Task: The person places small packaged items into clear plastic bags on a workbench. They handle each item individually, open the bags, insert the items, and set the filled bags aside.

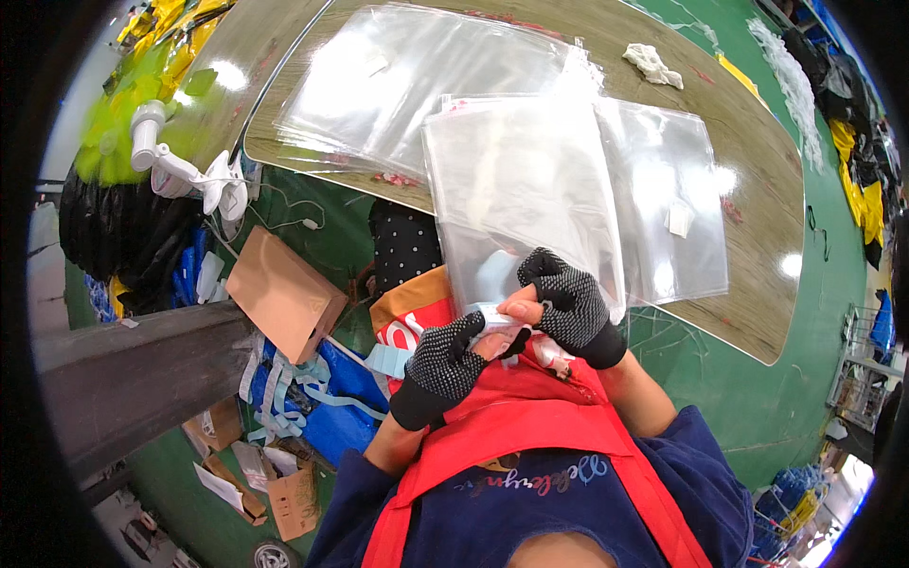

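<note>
I wear black gloves with white grip dots and bare fingertips on both hands. My left hand point(442, 367) is closed, its thumb and fingers pinching a small pale strip point(494, 320) in front of my red apron point(530, 426). From the right, my right hand point(568, 305) pinches the same strip, thumb against fingers. What the strip is cannot be made out. A light blue strip point(388, 360) hangs beside my left hand. Just beyond the hands, a stack of clear plastic bags point(521, 170) overhangs the table's near edge, with a pale blue piece point(496, 276) by its lower corner.
More clear bags point(407, 76) lie on the wood-patterned table point(757, 189), with a crumpled white cloth point(653, 64) at the back. Left of me are a cardboard box point(284, 289), a blue bag with light blue strips point(336, 407) and a dark beam point(142, 379). A white jointed device point(194, 175) stands beyond.
</note>
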Available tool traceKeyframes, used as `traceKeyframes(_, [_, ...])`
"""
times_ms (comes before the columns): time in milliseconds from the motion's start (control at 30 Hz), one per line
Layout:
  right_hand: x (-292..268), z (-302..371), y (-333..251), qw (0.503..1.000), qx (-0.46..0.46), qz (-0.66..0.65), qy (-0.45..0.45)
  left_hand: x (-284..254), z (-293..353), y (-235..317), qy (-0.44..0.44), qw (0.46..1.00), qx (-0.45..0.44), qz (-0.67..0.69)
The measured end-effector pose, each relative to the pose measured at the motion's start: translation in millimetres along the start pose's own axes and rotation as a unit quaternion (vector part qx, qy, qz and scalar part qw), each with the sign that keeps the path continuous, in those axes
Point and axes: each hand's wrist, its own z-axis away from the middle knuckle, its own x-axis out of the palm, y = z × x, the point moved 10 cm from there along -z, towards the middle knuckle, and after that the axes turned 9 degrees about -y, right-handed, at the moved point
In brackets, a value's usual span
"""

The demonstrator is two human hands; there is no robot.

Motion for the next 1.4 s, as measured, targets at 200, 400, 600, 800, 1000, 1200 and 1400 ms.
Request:
traceKeyframes(200, [9.2,-4.0,-14.6,0.996,-0.064,0.026,-0.05,-2.5,1.5,1.6,-0.013,0.998,-0.056,-0.002])
traceKeyframes(400, [13.3,-5.9,-16.4,0.988,-0.099,0.103,-0.064,-6.4,2.9,5.8,-0.005,0.998,-0.049,-0.038])
traceKeyframes(600, [15.8,-8.2,-1.6,0.998,-0.015,0.003,-0.065,-5.8,2.2,2.9,0.004,0.998,-0.046,-0.035])
traceKeyframes(800, [-60.3,-5.8,2.7,0.954,-0.061,0.138,0.26,-50.2,24.4,-70.6,0.041,0.986,-0.164,0.008])
traceKeyframes(1000, [-21.8,1.0,-1.1,0.834,-0.065,0.537,0.11,-275.8,234.1,-59.6,0.591,0.804,-0.034,-0.064])
traceKeyframes(1200, [-11.5,13.7,22.2,0.842,0.01,0.524,0.13,-255.9,235.1,-45.1,0.596,0.791,-0.086,-0.108])
traceKeyframes(1400, [-46.6,28.0,13.2,0.95,-0.025,0.231,0.21,-71.1,31.5,-81.1,0.199,0.937,-0.08,0.277])
